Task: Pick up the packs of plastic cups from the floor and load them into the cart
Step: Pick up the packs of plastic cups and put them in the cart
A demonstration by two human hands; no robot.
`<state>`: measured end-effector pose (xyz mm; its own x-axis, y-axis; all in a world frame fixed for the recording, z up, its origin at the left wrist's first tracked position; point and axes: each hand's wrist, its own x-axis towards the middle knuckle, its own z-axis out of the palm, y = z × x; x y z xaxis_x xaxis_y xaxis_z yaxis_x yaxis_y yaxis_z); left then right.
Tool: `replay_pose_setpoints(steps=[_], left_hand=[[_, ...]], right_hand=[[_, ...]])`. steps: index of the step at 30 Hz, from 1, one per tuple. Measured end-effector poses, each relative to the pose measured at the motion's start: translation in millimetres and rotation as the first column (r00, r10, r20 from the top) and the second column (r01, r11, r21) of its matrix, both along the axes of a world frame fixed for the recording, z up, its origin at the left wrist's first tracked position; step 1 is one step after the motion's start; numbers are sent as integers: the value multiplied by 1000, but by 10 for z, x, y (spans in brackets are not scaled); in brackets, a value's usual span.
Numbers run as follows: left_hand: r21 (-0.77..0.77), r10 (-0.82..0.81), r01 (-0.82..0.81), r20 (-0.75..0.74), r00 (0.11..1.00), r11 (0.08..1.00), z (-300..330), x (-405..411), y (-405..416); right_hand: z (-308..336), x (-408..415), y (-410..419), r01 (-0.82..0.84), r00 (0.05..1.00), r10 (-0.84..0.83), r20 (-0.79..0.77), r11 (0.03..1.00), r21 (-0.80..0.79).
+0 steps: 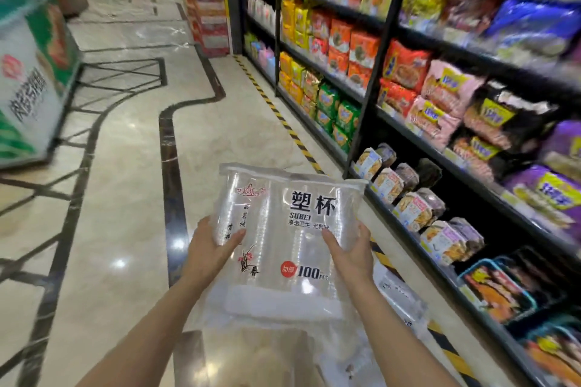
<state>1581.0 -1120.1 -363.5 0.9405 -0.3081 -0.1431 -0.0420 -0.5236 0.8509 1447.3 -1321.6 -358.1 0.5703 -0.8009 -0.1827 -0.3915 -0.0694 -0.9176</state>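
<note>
A clear pack of plastic cups (283, 229) with black lettering and a red "100 pcs" mark is held up in front of me above the floor. My left hand (210, 248) grips its left side. My right hand (349, 251) grips its right side. More clear packs (396, 302) lie on the floor below and to the right of it, partly hidden by the held pack and my arms. No cart shows in this view.
Shelves (418, 122) full of snack and noodle bags line the right side, edged by a yellow-black floor stripe (276, 110). A green-white display stand (28, 78) sits at the left. Marble floor (132, 185) stretches ahead down the aisle.
</note>
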Motion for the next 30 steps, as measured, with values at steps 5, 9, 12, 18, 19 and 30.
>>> replay_pose_setpoints(steps=[5, 9, 12, 18, 19, 30], left_hand=[[-153, -30, 39, 65, 997, 987, 1601, -642, 96], [-211, -21, 48, 129, 991, 976, 2469, -1070, 205], [-255, -45, 87, 166, 985, 963, 2734, -1286, 333], [-289, -180, 249, 247, 952, 924, 3039, -1587, 534], [-299, -201, 274, 254, 946, 914, 3041, -1638, 573], [-253, -665, 749, 347, 661, 612, 3154, -2987, 609]], right_hand=[[1502, -652, 129, -56, 998, 58, 34, 996, -67], [2329, -1074, 232, -31, 995, 40, 88, 994, -106], [2695, -1353, 338, -18, 993, 38, 109, 985, -174], [3019, -1918, 724, 133, 982, -95, 161, 960, -245], [3034, -2027, 821, 165, 977, -122, 175, 953, -253], [3129, -4147, 2128, 654, 756, -626, 191, 735, -180]])
